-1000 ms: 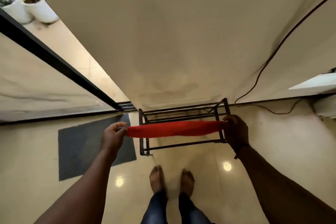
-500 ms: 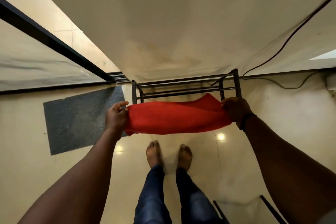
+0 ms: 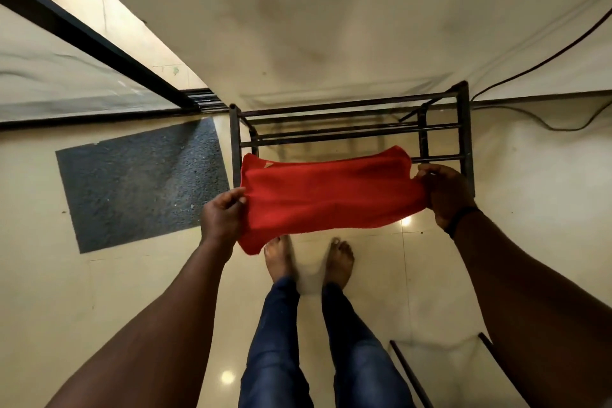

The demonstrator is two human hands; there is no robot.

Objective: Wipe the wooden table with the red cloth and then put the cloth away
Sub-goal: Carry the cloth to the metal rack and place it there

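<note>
A person stood barefoot on a glossy cream tiled floor (image 3: 99, 291), looking down at both hands, which held a bright red rectangular cloth (image 3: 331, 199) spread flat between them in the air. The left hand (image 3: 223, 217) pinched the cloth's left edge, thumb on top and fingers curled closed beneath the fabric. The right hand (image 3: 443, 192) gripped the right edge in the same closed way, with a dark band (image 3: 458, 220) around its wrist. The cloth hung over the front of a black metal rack of thin horizontal bars (image 3: 347, 129), its far edge covering part of the nearest bar; whether it touched that bar could not be told. The rack stood against a pale wall (image 3: 298, 26). A dark grey rectangular floor mat (image 3: 139, 182) lay just left of the rack. Two bare feet (image 3: 337, 258) in blue jeans (image 3: 275, 341) stood below the cloth. A dark cable (image 3: 536, 66) ran down the wall at the right.
</note>
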